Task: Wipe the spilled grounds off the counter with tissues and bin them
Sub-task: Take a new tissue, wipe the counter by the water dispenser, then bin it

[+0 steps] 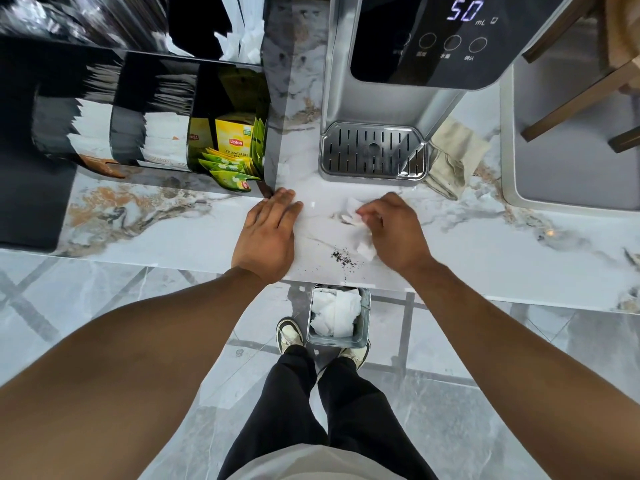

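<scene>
Dark spilled grounds lie in a small scatter near the front edge of the marble counter. My right hand presses a crumpled white tissue onto the counter just right of and behind the grounds; part of the tissue sticks out below the palm. My left hand rests flat on the counter to the left, fingers together, holding nothing. On the floor below the counter edge stands a small square metal bin with used white tissues inside.
A water dispenser with a metal drip tray stands behind my hands, a beige cloth beside it. A black organiser with sachets and yellow tea bags sits at the left. A sink is at the right. My feet flank the bin.
</scene>
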The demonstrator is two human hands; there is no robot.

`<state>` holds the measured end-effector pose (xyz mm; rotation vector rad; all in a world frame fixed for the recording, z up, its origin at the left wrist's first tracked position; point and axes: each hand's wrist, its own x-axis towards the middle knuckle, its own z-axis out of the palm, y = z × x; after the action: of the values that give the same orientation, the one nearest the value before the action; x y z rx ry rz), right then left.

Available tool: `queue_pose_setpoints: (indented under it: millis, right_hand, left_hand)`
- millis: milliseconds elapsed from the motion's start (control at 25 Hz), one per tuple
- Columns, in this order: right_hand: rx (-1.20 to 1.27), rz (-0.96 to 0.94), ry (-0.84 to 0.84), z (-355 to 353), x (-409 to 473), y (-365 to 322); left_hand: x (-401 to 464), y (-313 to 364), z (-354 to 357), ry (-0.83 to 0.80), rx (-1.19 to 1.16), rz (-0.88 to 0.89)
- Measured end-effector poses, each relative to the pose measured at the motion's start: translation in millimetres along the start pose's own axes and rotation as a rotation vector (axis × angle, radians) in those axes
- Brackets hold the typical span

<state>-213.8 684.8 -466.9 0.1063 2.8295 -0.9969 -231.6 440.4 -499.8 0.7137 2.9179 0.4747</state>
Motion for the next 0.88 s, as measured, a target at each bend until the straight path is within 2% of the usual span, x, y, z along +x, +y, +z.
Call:
queue_pose_setpoints:
  millis: [80,120,280,440,720,880]
  right_hand:
    - [-0.003,0.04,-0.022,5.5,14.7,-7.2]
    - [-0.019,-0.003,-0.068,11.4,14.3,-11.2]
    - [-0.015,-0.322,-0.339,18.2,-9.2,-17.8]
    - [0.005,-0.287,-0.397,12.1,22.0,-22.4]
    - [0.0,-0.549,-0.639,21.0,7.1,-45.8]
    - [-0.093,-0.55,-0.775,5.4,18.3,-47.7]
  left_hand:
    - [-0.2,0.1,-0.4,-0.006,-0.001,0.0]
    - [-0.4,0.5,-0.5,-0.004,0.0,-0.001]
    - [-0.6,-0.4,0.1,0.009,0.006,0.005]
    - [-0.7,1.1,-0.5,0.01,0.004,-0.002]
    - [-0.5,-2.3,-1.0,0.012,-0.02,0.022]
    - [-1.5,-0.7,1.6,0.023,-0.022,0.024]
